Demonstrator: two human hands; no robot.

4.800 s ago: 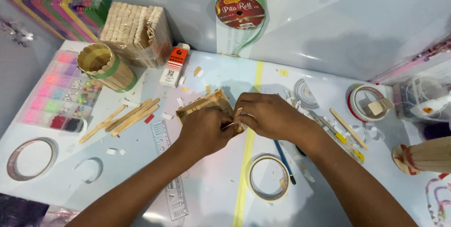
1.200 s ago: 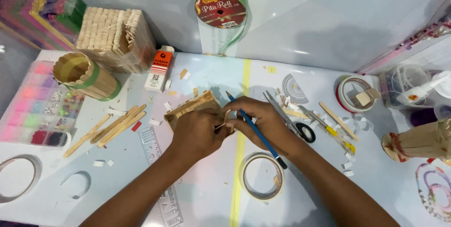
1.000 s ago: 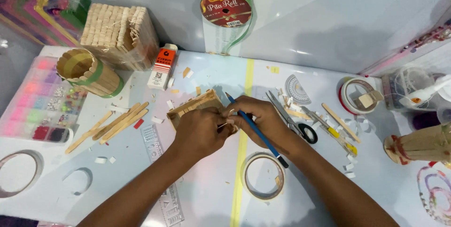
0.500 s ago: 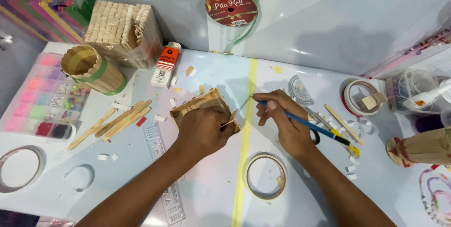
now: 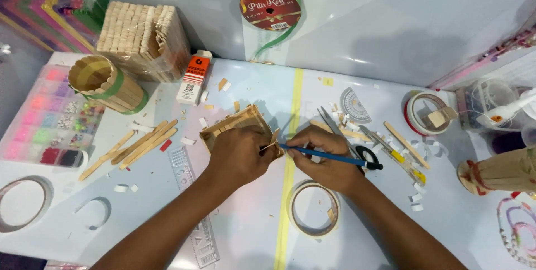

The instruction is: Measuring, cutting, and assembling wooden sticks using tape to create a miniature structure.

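Observation:
My left hand (image 5: 240,155) presses on a small panel of wooden craft sticks (image 5: 234,125) lying flat on the white table (image 5: 167,203), with a thin stick end poking out by its fingers. My right hand (image 5: 324,158) grips a blue pencil (image 5: 329,157) that lies nearly level, its tip pointing left at the panel's right edge. The two hands almost touch over a yellow tape line (image 5: 288,180).
A tape roll (image 5: 314,209) lies just below my right hand. Black-handled scissors (image 5: 357,147), a clear protractor (image 5: 354,105) and stick scraps lie right. Loose sticks (image 5: 134,146), a stick-built cup (image 5: 106,84), a glue bottle (image 5: 194,77), a bead box (image 5: 44,119) sit left.
My right hand swung away to the right with the pencil, then came back left; the pencil tip now meets the stick panel. The left hand stayed on the panel.

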